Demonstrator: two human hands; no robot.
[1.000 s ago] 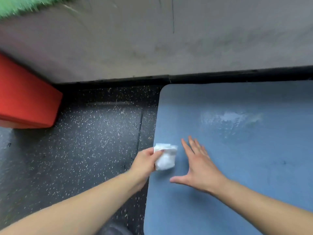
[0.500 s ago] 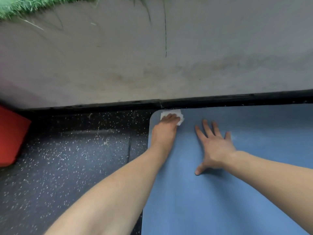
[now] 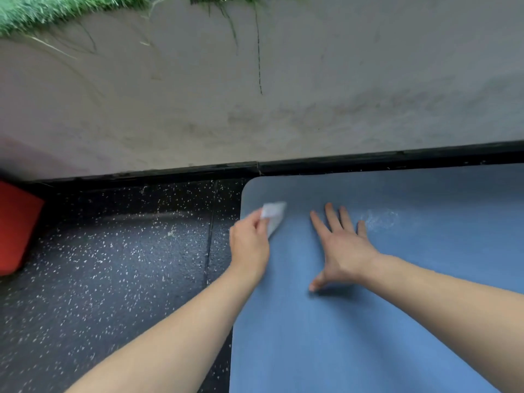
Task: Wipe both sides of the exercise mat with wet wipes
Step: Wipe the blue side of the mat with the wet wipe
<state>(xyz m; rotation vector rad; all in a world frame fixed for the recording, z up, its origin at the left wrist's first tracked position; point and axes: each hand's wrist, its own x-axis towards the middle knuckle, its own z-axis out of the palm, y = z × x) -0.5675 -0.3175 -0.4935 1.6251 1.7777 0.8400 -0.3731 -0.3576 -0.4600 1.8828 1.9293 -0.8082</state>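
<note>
This looks like a gym. The floor (image 3: 113,265) is black rubber with tiny white specks, like gym floors have. A blue exercise mat (image 3: 397,321) lies on it. A red padded block (image 3: 17,228) sits far left of the fingers (image 3: 331,219), by a gray wall (image 3: 283,109).

A single head-worn, wide-angle view looks forward and steeply down from close above, both forearms reaching in from the bottom edge. It faces the wall (image 3: 283,109), taking in the near corner of the blue mat (image 3: 368,336) and the speckled floor (image 3: 113,279) to its left.
</note>
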